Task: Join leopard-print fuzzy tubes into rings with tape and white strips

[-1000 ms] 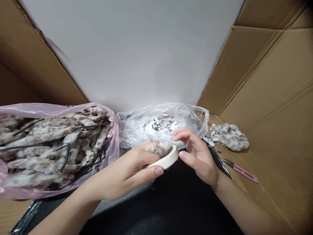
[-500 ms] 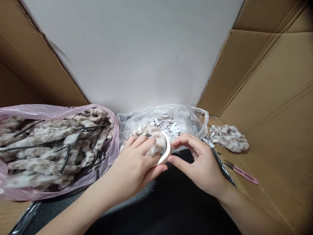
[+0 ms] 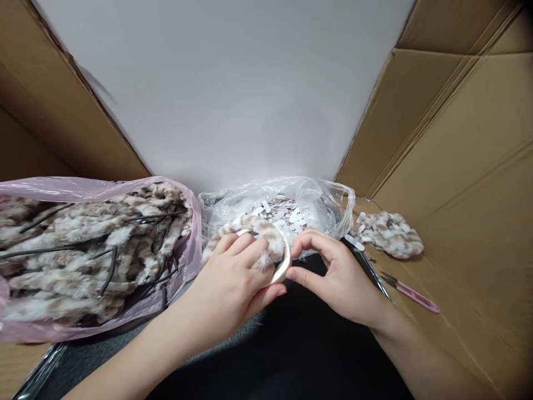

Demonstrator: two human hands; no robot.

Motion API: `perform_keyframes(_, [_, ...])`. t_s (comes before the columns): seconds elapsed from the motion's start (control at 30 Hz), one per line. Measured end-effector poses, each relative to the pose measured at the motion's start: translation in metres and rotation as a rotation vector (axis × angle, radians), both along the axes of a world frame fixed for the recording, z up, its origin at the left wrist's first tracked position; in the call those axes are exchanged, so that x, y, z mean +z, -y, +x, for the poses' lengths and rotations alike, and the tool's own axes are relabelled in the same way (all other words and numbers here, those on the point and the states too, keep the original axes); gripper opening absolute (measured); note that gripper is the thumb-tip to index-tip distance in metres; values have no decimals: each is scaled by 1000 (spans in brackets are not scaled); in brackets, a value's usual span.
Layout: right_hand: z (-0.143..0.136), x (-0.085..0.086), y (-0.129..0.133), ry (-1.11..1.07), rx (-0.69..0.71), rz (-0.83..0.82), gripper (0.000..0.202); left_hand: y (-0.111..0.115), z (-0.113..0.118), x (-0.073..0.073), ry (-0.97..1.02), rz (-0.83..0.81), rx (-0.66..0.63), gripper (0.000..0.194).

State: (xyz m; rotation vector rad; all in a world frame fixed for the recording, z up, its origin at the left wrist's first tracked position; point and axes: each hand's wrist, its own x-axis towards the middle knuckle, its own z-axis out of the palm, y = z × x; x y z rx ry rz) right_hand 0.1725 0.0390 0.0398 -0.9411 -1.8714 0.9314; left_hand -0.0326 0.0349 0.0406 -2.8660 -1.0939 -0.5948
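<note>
My left hand (image 3: 237,278) is closed around a fluffy white-and-brown furry band (image 3: 254,224) and a smooth cream-white ring (image 3: 285,263), which curves out past its fingers. The furry band arches above the knuckles, and its lower part is hidden by the hand. At the ring's right edge, my right hand (image 3: 333,272) has its thumb and forefinger bent to either side of the rim, touching it. Whether a small piece lies between those fingertips I cannot make out. Both hands are over a dark surface.
A pink plastic bag (image 3: 195,222) at left holds several furry strips (image 3: 83,233) with black cords. Behind my hands lies a clear bag (image 3: 328,205) with small white tabs (image 3: 295,216). At right are a furry bundle (image 3: 391,236) and pink-handled snips (image 3: 416,297). Cardboard walls (image 3: 466,139) flank both sides.
The cream-white ring has turned slightly in my left hand, showing a narrower face. Both hands stay nearly in place, and the right fingertips remain at its edge.
</note>
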Motion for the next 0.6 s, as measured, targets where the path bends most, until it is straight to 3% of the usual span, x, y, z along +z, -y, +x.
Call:
perform_keyframes(0.07, [0,0,-1,2,9,28,14,0,0,2,10,-2,8,27])
perform_keyframes(0.23, [6,0,-3,-59,-121,85,24,3,1,8,4,-92,-11,24])
perform_keyframes(0.6, [8,-2,-5,-44,0,-26,14,3,0,14,-5,-194,-65,27])
